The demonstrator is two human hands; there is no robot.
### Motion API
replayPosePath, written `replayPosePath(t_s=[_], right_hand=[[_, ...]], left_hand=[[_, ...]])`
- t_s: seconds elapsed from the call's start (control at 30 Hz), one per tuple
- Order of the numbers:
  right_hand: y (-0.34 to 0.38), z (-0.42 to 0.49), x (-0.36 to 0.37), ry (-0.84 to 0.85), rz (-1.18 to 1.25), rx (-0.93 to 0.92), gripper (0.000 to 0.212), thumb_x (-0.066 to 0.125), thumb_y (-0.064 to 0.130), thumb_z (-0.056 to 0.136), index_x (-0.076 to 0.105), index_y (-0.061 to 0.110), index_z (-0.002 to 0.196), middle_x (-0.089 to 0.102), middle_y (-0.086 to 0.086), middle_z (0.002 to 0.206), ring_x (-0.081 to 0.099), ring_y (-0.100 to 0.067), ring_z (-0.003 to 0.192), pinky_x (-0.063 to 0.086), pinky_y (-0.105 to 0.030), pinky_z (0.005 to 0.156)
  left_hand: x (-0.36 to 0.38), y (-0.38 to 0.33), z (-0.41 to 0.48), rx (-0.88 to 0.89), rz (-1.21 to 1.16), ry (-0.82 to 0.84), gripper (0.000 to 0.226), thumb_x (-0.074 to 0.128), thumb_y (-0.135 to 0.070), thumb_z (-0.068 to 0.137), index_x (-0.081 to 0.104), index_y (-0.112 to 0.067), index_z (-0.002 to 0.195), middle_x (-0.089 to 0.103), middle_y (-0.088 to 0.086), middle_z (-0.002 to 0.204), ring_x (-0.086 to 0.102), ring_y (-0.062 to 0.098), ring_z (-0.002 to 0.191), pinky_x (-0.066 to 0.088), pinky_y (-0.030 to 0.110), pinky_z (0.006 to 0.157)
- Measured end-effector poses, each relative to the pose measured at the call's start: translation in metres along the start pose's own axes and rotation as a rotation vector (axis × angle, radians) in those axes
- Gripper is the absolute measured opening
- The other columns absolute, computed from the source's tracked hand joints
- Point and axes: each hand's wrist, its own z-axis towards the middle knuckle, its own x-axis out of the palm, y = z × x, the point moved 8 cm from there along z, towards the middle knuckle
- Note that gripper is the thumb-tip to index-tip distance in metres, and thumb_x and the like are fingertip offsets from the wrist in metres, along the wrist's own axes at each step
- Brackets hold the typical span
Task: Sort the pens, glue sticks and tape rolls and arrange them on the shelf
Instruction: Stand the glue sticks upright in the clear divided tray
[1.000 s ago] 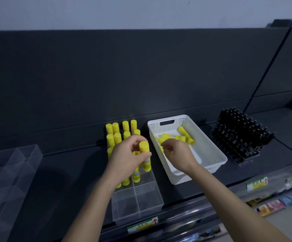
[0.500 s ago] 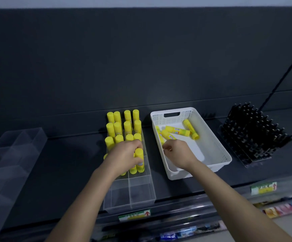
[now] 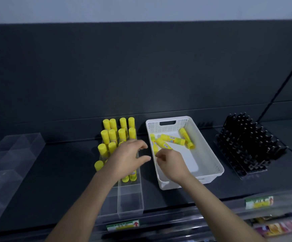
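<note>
The stick [image 3: 132, 175] is released now by the left hand [image 3: 126, 159] (spread, empty); loose glue sticks [image 3: 172, 138] are laid crosswise just past the curled right hand [image 3: 171, 163], grip unclear.

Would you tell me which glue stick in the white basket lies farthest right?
The glue stick nearest the basket's right wall, angled front to back; the others lie left of it.

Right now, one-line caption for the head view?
Left hand hovers over upright glue sticks; right hand reaches into the white basket.
</note>
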Motion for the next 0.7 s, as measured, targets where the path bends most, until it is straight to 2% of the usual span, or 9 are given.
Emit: replayPosePath(t_s=[0.1,0.17,0.23,0.37,0.47,0.53,0.63,0.7], right_hand=[[-0.007,0.004,-0.019,-0.05,0.062,-0.018,0.022,0.053,0.007,0.086,0.071,0.01,0.098,0.072,-0.005,0.096,0.064,-0.021,0.092,0.045,-0.025,0.078],[-0.017,0.009,-0.042,-0.109,0.011,-0.052,0.02,0.053,0.004,0.085,0.071,0.005,0.094,0.071,-0.01,0.095,0.063,-0.027,0.091,0.046,-0.031,0.078],[-0.034,0.015,-0.068,-0.17,-0.074,-0.04,0.023,0.053,0.005,0.085,0.071,0.007,0.1,0.069,-0.011,0.101,0.062,-0.029,0.094,0.046,-0.033,0.08],[-0.073,0.031,-0.106,-0.265,-0.266,-0.006,0.031,0.051,-0.003,0.081,0.069,0.003,0.105,0.065,-0.016,0.106,0.055,-0.036,0.103,0.039,-0.033,0.089],[-0.097,0.042,-0.105,-0.196,-0.284,0.087,0.042,0.047,-0.003,0.081,0.059,0.006,0.121,0.058,-0.017,0.117,0.053,-0.038,0.107,0.041,-0.036,0.091],[-0.102,0.048,-0.095,-0.095,-0.222,0.102,0.045,0.045,-0.001,0.083,0.051,0.007,0.127,0.053,-0.02,0.118,0.054,-0.04,0.106,0.043,-0.036,0.088],[-0.1,0.054,-0.086,-0.027,-0.228,0.067,0.04,0.04,-0.002,0.084,0.047,0.007,0.122,0.052,-0.019,0.11,0.058,-0.039,0.098,0.044,-0.036,0.078],[-0.1,0.053,-0.083,-0.022,-0.278,0.053,0.04,0.038,-0.004,0.084,0.043,0.009,0.122,0.051,-0.017,0.108,0.059,-0.039,0.092,0.042,-0.034,0.072]], left_hand=[[0.004,-0.015,0.01,-0.039,-0.119,-0.002,0.024,0.071,-0.028,0.084,0.066,-0.019,0.106,0.059,-0.006,0.105,0.059,0.006,0.096,0.05,0.025,0.085],[0.008,-0.019,0.021,-0.106,-0.266,-0.013,0.018,0.071,-0.023,0.083,0.067,-0.018,0.1,0.061,-0.002,0.104,0.063,0.007,0.094,0.053,0.025,0.082],[0.014,-0.022,0.034,-0.174,-0.363,-0.041,0.017,0.072,-0.022,0.084,0.067,-0.016,0.099,0.065,0.001,0.104,0.065,0.009,0.093,0.053,0.023,0.079],[0.042,-0.025,0.062,-0.305,-0.36,-0.033,0.036,0.072,-0.032,0.083,0.062,-0.013,0.112,0.062,0.005,0.114,0.061,0.018,0.104,0.05,0.032,0.087],[0.069,-0.025,0.077,-0.388,-0.284,0.036,0.054,0.068,-0.042,0.083,0.053,-0.01,0.124,0.059,0.012,0.118,0.06,0.025,0.103,0.045,0.025,0.072],[0.082,-0.02,0.087,-0.459,-0.24,0.058,0.06,0.066,-0.044,0.083,0.047,-0.007,0.127,0.055,0.014,0.122,0.058,0.025,0.099,0.041,0.024,0.068],[0.105,-0.01,0.097,-0.591,-0.154,0.128,0.071,0.065,-0.044,0.081,0.036,-0.007,0.135,0.04,0.016,0.136,0.049,0.027,0.117,0.042,0.025,0.079],[0.123,-0.004,0.099,-0.68,-0.078,0.182,0.078,0.064,-0.043,0.08,0.029,-0.008,0.14,0.035,0.02,0.14,0.043,0.032,0.126,0.043,0.032,0.095]])
